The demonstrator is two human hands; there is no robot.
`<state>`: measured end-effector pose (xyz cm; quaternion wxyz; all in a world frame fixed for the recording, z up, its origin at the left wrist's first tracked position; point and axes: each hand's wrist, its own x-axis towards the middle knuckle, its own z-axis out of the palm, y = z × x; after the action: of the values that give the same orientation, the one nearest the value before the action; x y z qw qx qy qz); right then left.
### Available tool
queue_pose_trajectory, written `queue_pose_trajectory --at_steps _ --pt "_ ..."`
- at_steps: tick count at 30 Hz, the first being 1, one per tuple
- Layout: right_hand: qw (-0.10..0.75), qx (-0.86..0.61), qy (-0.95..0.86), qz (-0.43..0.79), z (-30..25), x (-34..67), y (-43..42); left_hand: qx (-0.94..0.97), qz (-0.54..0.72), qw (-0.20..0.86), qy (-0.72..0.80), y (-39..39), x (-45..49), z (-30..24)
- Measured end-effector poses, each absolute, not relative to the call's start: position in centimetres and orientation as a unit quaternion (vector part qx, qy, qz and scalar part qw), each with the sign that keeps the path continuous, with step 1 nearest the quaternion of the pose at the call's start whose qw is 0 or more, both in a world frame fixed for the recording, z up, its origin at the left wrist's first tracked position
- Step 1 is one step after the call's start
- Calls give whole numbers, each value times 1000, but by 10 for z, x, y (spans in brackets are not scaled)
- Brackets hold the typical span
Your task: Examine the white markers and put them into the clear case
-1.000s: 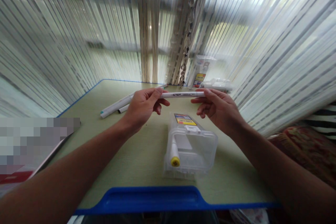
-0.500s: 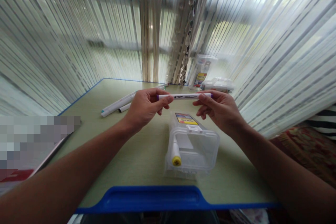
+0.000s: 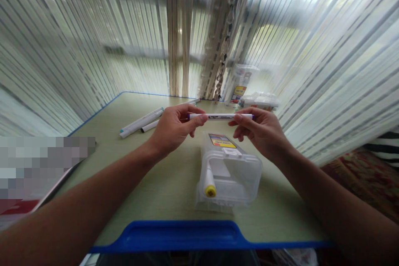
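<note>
A white marker (image 3: pixel 220 116) with purple ends and dark print is held level above the table. My left hand (image 3: pixel 174 129) pinches its left end between thumb and fingers, and my right hand (image 3: pixel 260 129) pinches its right end the same way. Below the marker a clear plastic case (image 3: pixel 240 174) lies on its side, its open end towards me and a yellow label on top. Inside it, along the left wall, rests a white marker with a yellow end (image 3: pixel 210 190). Several white markers (image 3: pixel 141 121) lie beyond my left hand, partly hidden by it.
The pale table (image 3: pixel 149 212) has a blue rim with a blue tray (image 3: pixel 183 235) at the front. Another clear case (image 3: pixel 238 85) stands at the back right beside a clear plastic package (image 3: pixel 259 100). Strip curtains (image 3: pixel 137 29) hang behind. A partly pixelated flat object (image 3: pixel 62 174) is at left.
Both hands keep their pinch on the marker, which has turned slightly so that its print faces me more and has shifted a little to the right.
</note>
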<state>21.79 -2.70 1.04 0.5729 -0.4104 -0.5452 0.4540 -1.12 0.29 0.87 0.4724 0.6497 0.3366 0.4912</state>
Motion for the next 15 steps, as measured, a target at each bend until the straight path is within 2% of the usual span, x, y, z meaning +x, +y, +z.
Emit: queue_pose_trajectory --at_steps 15 --pt "582 -408 -504 491 17 217 -28 561 513 570 312 7 -11 8"
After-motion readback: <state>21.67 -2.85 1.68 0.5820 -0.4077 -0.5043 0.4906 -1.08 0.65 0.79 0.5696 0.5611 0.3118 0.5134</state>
